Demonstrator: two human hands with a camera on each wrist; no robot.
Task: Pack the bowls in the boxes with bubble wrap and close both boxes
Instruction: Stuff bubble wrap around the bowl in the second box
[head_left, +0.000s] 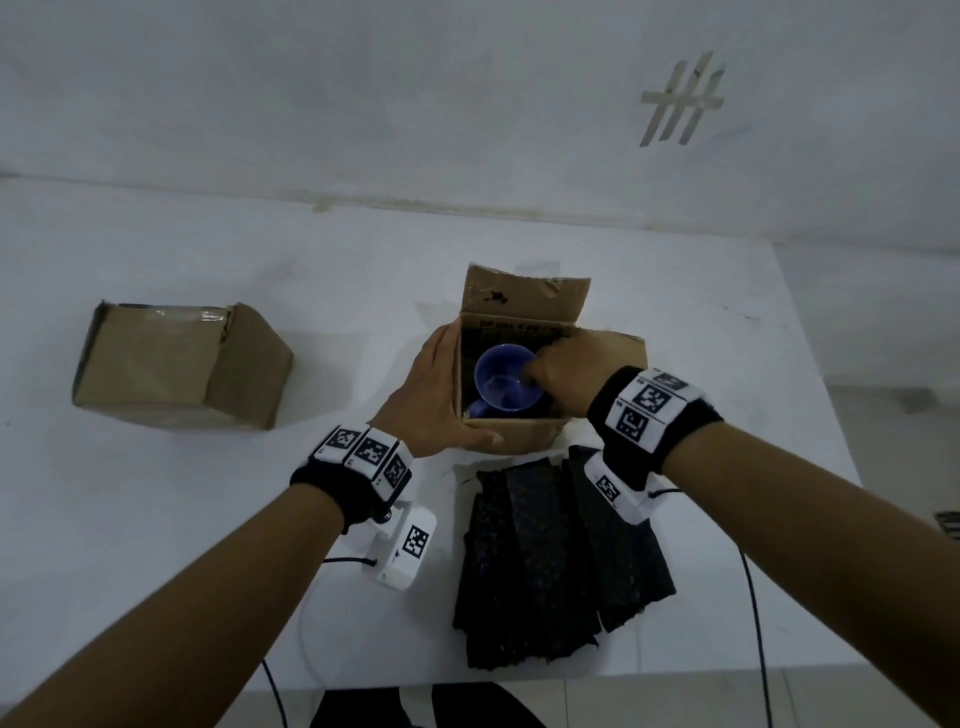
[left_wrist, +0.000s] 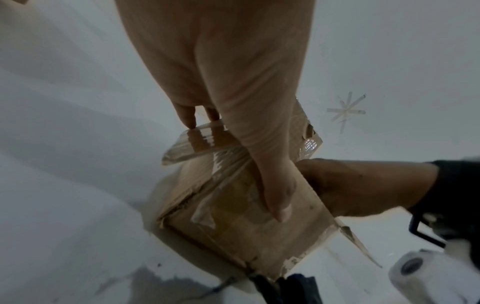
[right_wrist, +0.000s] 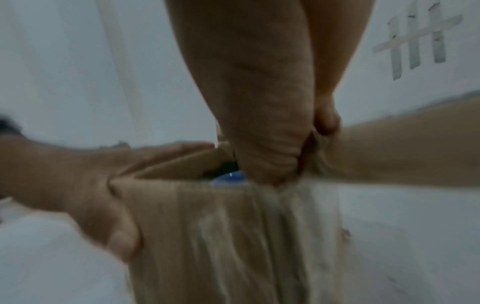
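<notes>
An open cardboard box (head_left: 514, 437) stands mid-table with a blue bowl (head_left: 501, 382) inside it; the bowl (right_wrist: 230, 180) shows as a sliver in the right wrist view. My left hand (head_left: 431, 395) braces the box's near-left corner, fingers straight along the left wall and thumb along the front wall (left_wrist: 233, 236). My right hand (head_left: 558, 371) reaches over the right side, its thumb inside beside the bowl and its fingers curled over the right flap (right_wrist: 389, 148). A second box (head_left: 176, 364) sits closed at the left.
Several sheets of black bubble wrap (head_left: 550, 561) lie just in front of the open box. The white table (head_left: 156, 519) backs onto a white wall, with its right edge near the box. Cables hang off the front edge.
</notes>
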